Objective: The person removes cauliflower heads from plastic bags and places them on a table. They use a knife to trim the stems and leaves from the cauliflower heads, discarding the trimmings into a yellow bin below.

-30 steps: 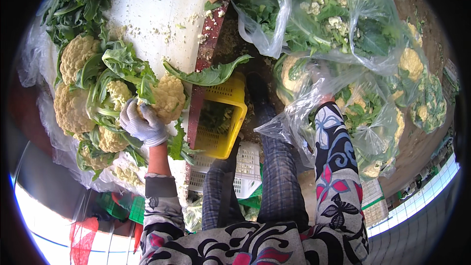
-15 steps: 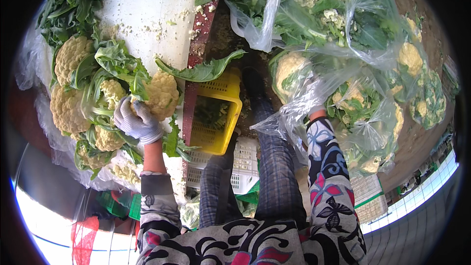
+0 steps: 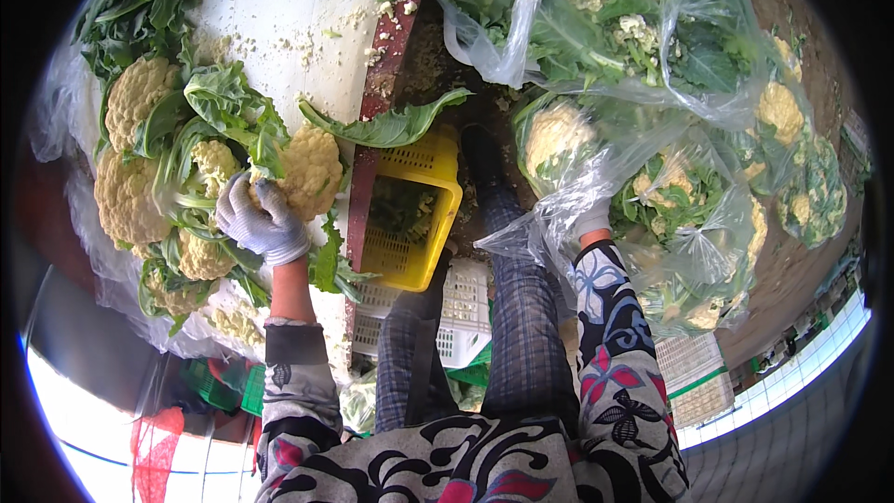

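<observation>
The gloved left hand point(image 3: 261, 222) cups a leafy cauliflower point(image 3: 307, 169) on the white surface point(image 3: 279, 28), while the right hand point(image 3: 589, 216), its grip hidden, reaches into the clear plastic bag point(image 3: 652, 196); steady both before lifting, I'd say.

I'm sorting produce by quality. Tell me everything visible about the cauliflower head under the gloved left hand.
The cream-yellow cauliflower head has a dense, bumpy curd and looks whole, with green leaves along its left and lower sides. It lies on the white board at the right edge of a pile of other cauliflowers. The left hand, in a white knit glove, grips its lower left side.
</observation>
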`<state>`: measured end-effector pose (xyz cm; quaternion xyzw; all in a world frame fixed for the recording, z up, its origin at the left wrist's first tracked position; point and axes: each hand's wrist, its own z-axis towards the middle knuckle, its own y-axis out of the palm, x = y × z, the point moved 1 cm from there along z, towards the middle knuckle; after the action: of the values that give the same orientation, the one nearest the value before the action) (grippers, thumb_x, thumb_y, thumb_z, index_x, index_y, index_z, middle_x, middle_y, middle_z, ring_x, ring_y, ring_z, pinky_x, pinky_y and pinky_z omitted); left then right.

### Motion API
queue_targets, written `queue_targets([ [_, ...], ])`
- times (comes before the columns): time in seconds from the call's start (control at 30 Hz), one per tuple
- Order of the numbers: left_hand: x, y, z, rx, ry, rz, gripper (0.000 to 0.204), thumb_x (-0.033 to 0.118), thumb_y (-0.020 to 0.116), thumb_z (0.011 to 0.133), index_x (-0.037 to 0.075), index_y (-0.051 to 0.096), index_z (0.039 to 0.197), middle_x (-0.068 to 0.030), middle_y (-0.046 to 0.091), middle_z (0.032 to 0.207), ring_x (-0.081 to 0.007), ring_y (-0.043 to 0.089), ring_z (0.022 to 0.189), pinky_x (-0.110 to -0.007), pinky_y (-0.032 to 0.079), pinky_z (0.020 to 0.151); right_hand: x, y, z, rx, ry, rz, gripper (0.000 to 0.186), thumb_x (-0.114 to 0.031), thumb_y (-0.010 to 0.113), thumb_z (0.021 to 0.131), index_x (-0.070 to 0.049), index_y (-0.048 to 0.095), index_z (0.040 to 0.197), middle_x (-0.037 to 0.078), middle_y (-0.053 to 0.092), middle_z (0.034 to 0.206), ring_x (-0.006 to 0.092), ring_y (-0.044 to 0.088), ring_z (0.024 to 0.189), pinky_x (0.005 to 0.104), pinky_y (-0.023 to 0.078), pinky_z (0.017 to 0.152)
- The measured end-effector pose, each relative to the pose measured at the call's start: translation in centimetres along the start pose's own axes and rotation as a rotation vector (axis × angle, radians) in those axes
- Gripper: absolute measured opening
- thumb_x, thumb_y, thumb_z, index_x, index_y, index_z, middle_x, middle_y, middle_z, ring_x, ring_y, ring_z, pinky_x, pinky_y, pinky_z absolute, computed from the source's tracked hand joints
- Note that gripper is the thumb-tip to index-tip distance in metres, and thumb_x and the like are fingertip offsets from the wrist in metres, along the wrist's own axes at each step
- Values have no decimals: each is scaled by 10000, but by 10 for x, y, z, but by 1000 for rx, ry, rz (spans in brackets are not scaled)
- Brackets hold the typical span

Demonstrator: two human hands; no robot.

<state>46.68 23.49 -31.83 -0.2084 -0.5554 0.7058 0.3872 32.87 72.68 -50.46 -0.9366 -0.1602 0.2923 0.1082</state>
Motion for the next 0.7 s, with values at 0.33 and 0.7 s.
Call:
queue_targets([
  [0.33, 1, -2, 1, 2, -2, -27, 319, 296, 582, 902, 2, 663, 994, -177, 645, 1037, -355, 580, 969, -453, 415, 906, -70, 10, 28, -54, -10, -75, 383, -151, 573, 967, -13, 527, 1321, 102, 664, 1045, 194, 627, 864, 323, 523, 793],
  [0.7, 0, -1, 2, -17, 3, -35, 313, 290, 577, 896, 8, 660, 1004, -186, 630, 1048, -364, 565, 976, -466, 408, 904, -105, 30, 54, -127, 72, -70, 364, -137, 561, 971, -13, 523, 1312, 102, 657, 1055, 194, 628, 866, 328, 528, 791],
])
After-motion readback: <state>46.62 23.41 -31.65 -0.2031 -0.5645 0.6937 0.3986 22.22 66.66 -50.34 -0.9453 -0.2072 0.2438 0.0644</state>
